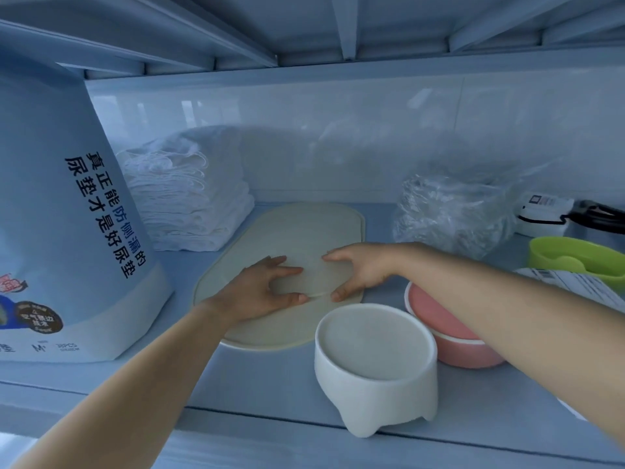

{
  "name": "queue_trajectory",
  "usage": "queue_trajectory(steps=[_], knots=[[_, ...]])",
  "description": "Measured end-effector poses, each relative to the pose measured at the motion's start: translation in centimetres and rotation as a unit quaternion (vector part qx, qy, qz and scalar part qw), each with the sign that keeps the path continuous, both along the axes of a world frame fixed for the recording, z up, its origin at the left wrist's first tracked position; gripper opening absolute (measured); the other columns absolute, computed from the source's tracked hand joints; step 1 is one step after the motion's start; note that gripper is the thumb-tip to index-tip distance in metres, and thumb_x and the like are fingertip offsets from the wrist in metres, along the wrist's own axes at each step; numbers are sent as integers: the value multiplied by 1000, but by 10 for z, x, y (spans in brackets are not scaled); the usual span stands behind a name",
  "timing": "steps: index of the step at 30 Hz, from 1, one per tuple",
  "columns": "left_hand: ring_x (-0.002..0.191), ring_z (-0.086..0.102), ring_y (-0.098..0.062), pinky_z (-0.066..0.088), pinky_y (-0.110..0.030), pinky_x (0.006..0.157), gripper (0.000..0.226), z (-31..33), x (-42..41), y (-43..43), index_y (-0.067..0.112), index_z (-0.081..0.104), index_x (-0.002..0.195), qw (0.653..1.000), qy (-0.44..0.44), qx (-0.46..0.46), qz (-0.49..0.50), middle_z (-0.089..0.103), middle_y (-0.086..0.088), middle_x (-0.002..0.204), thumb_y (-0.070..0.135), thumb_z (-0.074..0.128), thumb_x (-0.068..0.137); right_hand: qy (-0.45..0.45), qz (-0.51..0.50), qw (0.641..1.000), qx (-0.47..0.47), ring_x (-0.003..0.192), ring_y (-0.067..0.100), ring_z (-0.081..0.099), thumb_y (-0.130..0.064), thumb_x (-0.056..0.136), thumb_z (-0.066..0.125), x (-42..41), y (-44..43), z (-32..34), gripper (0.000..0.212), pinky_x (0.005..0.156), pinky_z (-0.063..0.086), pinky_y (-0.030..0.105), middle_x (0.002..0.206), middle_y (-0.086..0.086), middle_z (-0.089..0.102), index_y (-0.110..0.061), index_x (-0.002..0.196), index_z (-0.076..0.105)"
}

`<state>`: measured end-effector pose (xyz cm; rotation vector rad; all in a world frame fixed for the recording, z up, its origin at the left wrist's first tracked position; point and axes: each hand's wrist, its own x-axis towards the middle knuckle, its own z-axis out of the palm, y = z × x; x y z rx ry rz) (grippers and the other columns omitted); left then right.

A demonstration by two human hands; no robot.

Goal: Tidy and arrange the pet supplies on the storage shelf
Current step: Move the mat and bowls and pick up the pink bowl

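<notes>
A beige oval feeding mat (304, 228) lies flat on the shelf (270, 384). On its near half sits a pale, translucent round disc (313, 280). My left hand (260, 292) grips the disc's left edge between fingers and thumb. My right hand (358, 269) grips its right edge the same way. A white footed pet bowl (375, 367) stands at the shelf's front, just right of my left forearm. Partly hidden under my right forearm is a pink bowl (449, 340), behind the white one.
A big blue pack of pet pads (67, 214) fills the left. Folded white pads (189, 204) are stacked at the back left, a crumpled clear plastic bag (453, 211) at the back right. A green scoop (581, 258), a labelled packet (581, 286) and a white device with a black cord (548, 214) sit far right.
</notes>
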<state>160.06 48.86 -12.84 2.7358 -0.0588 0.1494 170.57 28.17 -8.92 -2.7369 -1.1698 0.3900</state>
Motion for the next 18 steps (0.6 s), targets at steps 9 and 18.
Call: queue_trajectory(steps=[9, 18], knots=[[109, 54, -4, 26, 3, 90, 32, 25, -44, -35, 22, 67, 112, 967, -173, -20, -186, 61, 5, 120, 10, 67, 82, -117, -32, 981, 152, 106, -7, 46, -43, 80, 68, -75, -56, 25, 45, 85, 30, 9, 126, -14, 59, -29, 122, 59], [104, 55, 0, 39, -13, 93, 27, 32, -88, -55, 23, 65, 114, 930, -163, -43, -327, 63, 11, 115, 11, 57, 90, -206, -90, 953, 202, 95, -11, 51, -36, 83, 66, -151, -80, 16, 22, 77, 28, -5, 105, -16, 67, -30, 105, 69]])
